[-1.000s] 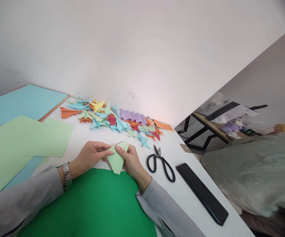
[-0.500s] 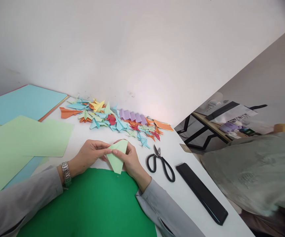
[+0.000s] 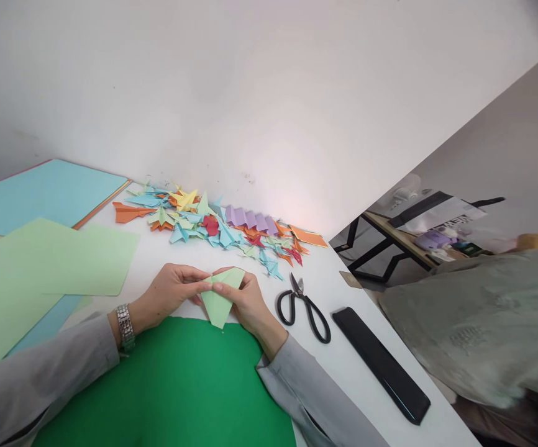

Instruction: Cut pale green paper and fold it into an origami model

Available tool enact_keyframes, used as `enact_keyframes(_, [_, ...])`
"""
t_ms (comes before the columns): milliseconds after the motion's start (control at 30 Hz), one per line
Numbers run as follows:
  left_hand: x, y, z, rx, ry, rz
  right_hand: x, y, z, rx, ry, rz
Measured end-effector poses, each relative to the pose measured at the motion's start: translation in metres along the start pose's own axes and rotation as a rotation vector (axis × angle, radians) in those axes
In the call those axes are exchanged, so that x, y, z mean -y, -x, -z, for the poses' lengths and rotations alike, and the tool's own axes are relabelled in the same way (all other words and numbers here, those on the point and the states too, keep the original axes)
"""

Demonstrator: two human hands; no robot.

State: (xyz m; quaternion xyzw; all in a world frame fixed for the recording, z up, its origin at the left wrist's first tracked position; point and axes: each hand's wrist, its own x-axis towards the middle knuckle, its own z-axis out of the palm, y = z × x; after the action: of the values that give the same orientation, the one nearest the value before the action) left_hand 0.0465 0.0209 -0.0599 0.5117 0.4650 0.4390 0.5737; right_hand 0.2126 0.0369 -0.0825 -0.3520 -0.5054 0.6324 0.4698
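Note:
A small folded piece of light green paper (image 3: 218,305) is pinched between both my hands, over the far edge of a dark green sheet (image 3: 171,385). My left hand (image 3: 169,295) grips its left corner with thumb and fingers; a metal watch (image 3: 125,326) is on that wrist. My right hand (image 3: 249,304) holds the paper's right side, thumb on top, with its other fingers mostly behind. Black-handled scissors (image 3: 302,307) lie slightly open to the right of my right hand. Beyond my hands spreads a pile of small folded paper pieces (image 3: 226,234) in many colours.
Large light green sheets (image 3: 87,261) and a blue sheet stack (image 3: 40,192) lie at the left. A long black object (image 3: 381,366) rests near the table's right edge. A person in a grey-green top (image 3: 478,323) is at the right, near another table (image 3: 390,233). A white wall (image 3: 232,93) rises behind.
The folded green paper has tilted slightly, its upper flap now reaching further right and its lower tip shifted a little left. Both hands keep nearly the same place.

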Motion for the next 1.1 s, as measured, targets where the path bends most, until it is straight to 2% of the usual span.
enact_keyframes(267, [0.0006, 0.0007, 0.0006, 0.018, -0.009, -0.014, -0.0012, -0.0011, 0.0020, -0.058, -0.049, -0.007])
enact_keyframes(567, [0.0030, 0.0001, 0.0028, 0.096, -0.048, -0.014, 0.0009, 0.0001, 0.0010, -0.079, -0.067, -0.028])
enact_keyframes(733, [0.0021, 0.0000, 0.0017, 0.035, -0.052, -0.015, 0.0004, -0.0009, 0.0014, -0.065, -0.085, -0.019])
enact_keyframes(933, [0.0020, 0.0006, 0.0022, 0.077, -0.034, 0.000, 0.0005, -0.0007, 0.0022, -0.059, -0.085, -0.010])
enact_keyframes(1100, [0.0023, 0.0004, 0.0033, 0.062, -0.040, -0.007, 0.0009, 0.0000, 0.0017, -0.012, -0.042, -0.027])
